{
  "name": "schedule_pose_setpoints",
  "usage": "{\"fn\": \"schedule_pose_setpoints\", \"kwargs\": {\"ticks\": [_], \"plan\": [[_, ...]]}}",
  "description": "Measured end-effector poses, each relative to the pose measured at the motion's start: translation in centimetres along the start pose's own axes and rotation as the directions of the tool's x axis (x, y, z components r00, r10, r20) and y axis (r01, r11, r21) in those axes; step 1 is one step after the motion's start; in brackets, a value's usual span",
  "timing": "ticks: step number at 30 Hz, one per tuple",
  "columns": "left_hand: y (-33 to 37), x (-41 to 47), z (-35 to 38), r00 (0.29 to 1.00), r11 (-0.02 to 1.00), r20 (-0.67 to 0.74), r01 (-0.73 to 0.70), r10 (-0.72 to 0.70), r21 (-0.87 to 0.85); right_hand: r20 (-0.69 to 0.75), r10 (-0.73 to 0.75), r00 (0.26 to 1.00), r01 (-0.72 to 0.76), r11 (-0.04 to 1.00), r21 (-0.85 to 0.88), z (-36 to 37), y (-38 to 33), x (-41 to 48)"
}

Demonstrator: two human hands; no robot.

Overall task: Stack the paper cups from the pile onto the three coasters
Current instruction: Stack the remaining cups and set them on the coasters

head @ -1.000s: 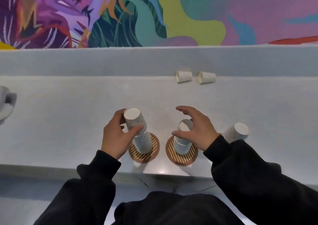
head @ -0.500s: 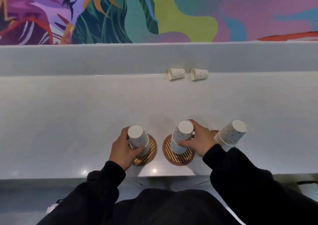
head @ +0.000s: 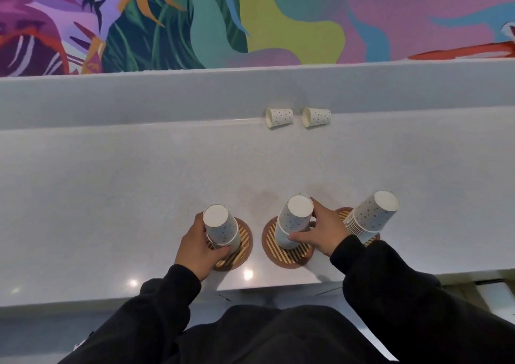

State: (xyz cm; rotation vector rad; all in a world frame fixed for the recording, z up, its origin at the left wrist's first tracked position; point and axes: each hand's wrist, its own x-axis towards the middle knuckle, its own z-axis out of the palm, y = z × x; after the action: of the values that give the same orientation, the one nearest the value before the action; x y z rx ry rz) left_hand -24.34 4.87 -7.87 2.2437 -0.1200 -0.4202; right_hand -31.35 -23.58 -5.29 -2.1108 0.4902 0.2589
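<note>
Three round striped coasters lie near the counter's front edge. On the left coaster (head: pixel 245 242) stands an upside-down stack of dotted paper cups (head: pixel 220 228), and my left hand (head: pixel 196 248) is wrapped around it. My right hand (head: pixel 324 231) grips the cup stack (head: pixel 294 223) on the middle coaster (head: pixel 274 252). A taller stack (head: pixel 372 214) stands untouched on the right coaster (head: pixel 344 213), leaning right. Two loose cups (head: pixel 279 117) (head: pixel 316 117) lie on their sides at the back of the counter.
The grey counter (head: pixel 125 196) ends in a raised ledge (head: pixel 139 96) at the back, below a bright painted wall. My dark sleeves and body cover the counter's front edge.
Both hands have lowered their cups onto the left and middle stacks and now hold those stacks lower down. The view has shifted slightly.
</note>
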Motion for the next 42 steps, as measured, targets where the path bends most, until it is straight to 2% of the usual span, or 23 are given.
{"fn": "schedule_pose_setpoints", "kwargs": {"ticks": [26, 39, 42], "plan": [[-1.3, 1.1, 0.1, 0.998, 0.998, -0.029, -0.063, 0.062, -0.004, -0.045, -0.047, 0.998, 0.045, 0.998, -0.04, 0.5, 0.5, 0.8], [-1.1, 0.8, 0.5, 0.996, 0.997, -0.053, -0.068, 0.066, -0.039, 0.012, -0.075, 0.997, 0.076, 0.996, -0.051, 0.3, 0.8, 1.0], [-1.0, 0.8, -0.1, 0.992, 0.991, -0.04, -0.118, 0.116, -0.063, 0.021, -0.123, 0.992, 0.123, 0.992, -0.007, -0.1, 0.5, 0.7]]}}
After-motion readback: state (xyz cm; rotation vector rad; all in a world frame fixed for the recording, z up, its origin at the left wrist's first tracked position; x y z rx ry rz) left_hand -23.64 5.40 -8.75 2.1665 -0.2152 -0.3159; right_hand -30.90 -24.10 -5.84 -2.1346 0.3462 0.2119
